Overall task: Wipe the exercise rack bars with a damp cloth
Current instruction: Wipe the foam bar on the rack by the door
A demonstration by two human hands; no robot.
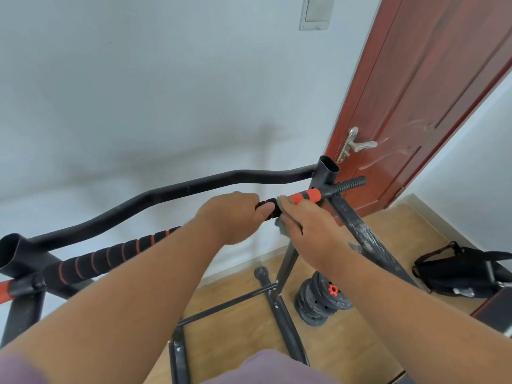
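Your right hand point(310, 231) hides most of cloth point(285, 202), fingers pinching it; left hand point(235, 217) grips bar point(116, 256); weights point(318, 300), bag point(457, 270) on floor.

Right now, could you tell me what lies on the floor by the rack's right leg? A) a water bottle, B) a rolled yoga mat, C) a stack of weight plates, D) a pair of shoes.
C: a stack of weight plates with an orange nut sits on the wooden floor beside the rack.
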